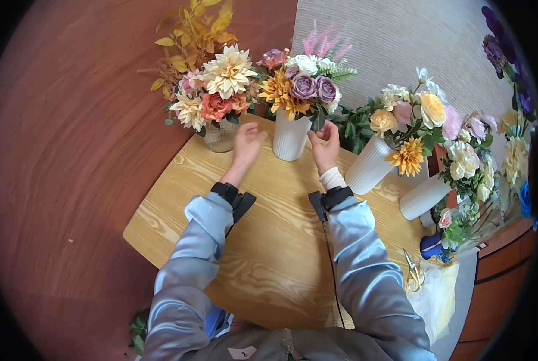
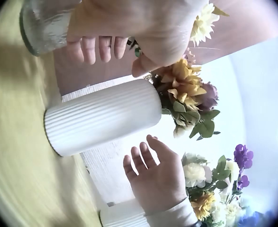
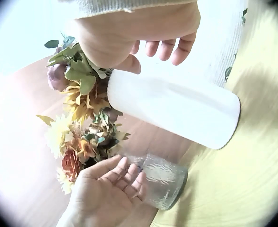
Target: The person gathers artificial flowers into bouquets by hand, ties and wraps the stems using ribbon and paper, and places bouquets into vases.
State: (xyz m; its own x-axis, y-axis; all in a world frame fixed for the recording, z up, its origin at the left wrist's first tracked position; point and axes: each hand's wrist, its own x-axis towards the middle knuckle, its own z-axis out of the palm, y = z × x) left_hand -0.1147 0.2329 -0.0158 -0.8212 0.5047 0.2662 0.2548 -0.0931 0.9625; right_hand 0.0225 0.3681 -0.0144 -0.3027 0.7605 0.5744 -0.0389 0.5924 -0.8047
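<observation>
A white ribbed vase (image 1: 290,139) stands upright at the table's far side, holding artificial flowers in purple, white and orange (image 1: 304,88). To its left is my left hand (image 1: 248,144), fingers loosely bent, with a gap showing between it and the vase in the left wrist view. My right hand (image 1: 325,148) is on the vase's other side, palm turned inward and fingers relaxed; neither hand holds anything. Just beyond the left hand, a textured clear glass vase (image 3: 165,182) carries cream and coral flowers (image 1: 217,90). Both palms face the white vase (image 2: 105,116) from opposite sides.
Two more white vases with flowers, one leaning (image 1: 370,165) and one tilted further (image 1: 424,197), are on the right. Gold-handled scissors (image 1: 413,274) lie near pale wrapping sheets (image 1: 437,298) at the right edge. A black cable (image 1: 332,265) trails from the right wrist.
</observation>
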